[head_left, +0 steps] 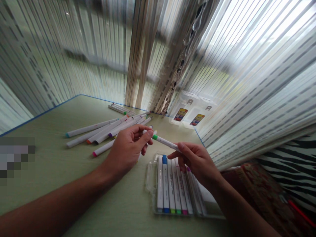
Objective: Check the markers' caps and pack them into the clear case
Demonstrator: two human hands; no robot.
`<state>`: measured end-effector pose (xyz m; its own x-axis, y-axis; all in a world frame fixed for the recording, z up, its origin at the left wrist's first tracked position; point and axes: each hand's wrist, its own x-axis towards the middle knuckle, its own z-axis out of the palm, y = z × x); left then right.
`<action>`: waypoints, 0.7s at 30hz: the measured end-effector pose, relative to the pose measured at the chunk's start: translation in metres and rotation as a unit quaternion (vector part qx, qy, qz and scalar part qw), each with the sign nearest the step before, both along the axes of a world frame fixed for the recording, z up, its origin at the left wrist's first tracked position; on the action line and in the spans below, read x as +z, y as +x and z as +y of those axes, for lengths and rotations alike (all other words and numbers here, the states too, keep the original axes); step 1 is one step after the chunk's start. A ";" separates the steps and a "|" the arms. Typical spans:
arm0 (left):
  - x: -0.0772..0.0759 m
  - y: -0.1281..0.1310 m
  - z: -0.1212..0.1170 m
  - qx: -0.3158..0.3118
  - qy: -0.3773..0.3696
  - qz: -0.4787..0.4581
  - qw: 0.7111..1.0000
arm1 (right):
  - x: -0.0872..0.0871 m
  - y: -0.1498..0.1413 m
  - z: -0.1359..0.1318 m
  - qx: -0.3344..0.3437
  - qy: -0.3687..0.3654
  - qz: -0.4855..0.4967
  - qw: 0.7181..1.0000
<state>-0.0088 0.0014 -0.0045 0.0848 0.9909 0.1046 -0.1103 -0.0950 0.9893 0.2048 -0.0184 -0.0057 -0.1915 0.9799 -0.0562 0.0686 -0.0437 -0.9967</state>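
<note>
I am sitting at the green table (61, 184), where a clear case (177, 194) of markers is lying beside a loose marker pile (108, 130). My left hand (128, 148) and right hand (195, 161) are both pinching one green-tipped marker (164, 142) above the case, seemingly at opposite ends.

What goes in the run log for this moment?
left hand: pinching marker cap end | right hand: holding marker barrel | marker case: open, partly filled

left hand (128, 146): fingers curled, pinch grip | right hand (197, 161): pinch grip, forearm angled inward
</note>
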 end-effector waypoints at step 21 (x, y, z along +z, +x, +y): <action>0.003 0.004 -0.017 -0.135 0.035 0.047 0.989 | 0.002 0.000 -0.003 0.049 -0.008 -0.035 0.998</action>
